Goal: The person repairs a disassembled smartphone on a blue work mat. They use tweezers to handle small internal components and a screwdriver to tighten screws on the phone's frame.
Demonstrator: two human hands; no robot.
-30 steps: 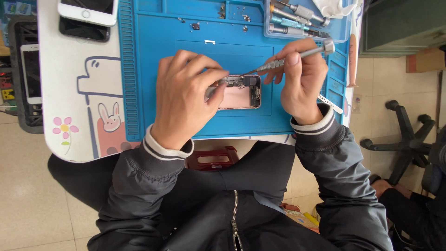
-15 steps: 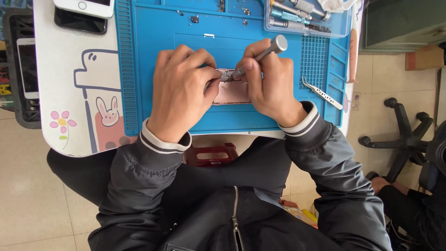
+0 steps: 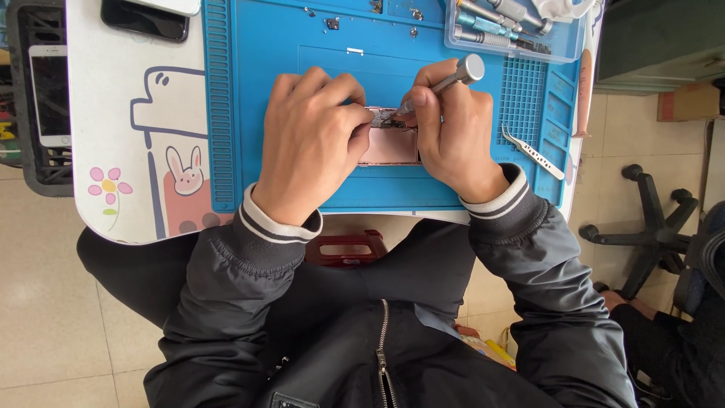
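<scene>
- Left hand [image 3: 313, 143] is pressing down on the opened pink phone [image 3: 389, 143], fingers curled closed over its left edge, pinning it flat on the blue mat [image 3: 257, 91].
- Right hand [image 3: 449, 136] is holding a silver screwdriver [image 3: 442, 81] in a closed pinch, thumb and forefinger clamped round the shaft, round cap sticking up to the right.
- Phone is lying in the middle of the mat, between the two hands; only the pink back shell and a strip of the exposed upper end are showing.
- Change since a second ago: the right hand has been swinging in from the phone's right side, where the driver was lying almost flat, to sitting over the phone's right edge with the driver tilted up steeper.
- Tip is now landing on the exposed parts at the phone's top edge; the exact contact point is too small to tell.
- Likely meaning: repositioning is over and the driver is getting seated on a fastener, judged from the angle only.
- The left hand is barely shifting across the three frames, so the phone is staying put.
- Tweezers [image 3: 532, 153] are lying on the mat just right of the right hand, untouched.
- Clear tool tray [image 3: 513, 47] with spare drivers is sitting at the mat's top right.
- Loose small parts [image 3: 332, 23] are resting near the mat's top edge.
- A dark phone [image 3: 143, 19] is lying on the white table [image 3: 136, 151], left of the mat.
</scene>
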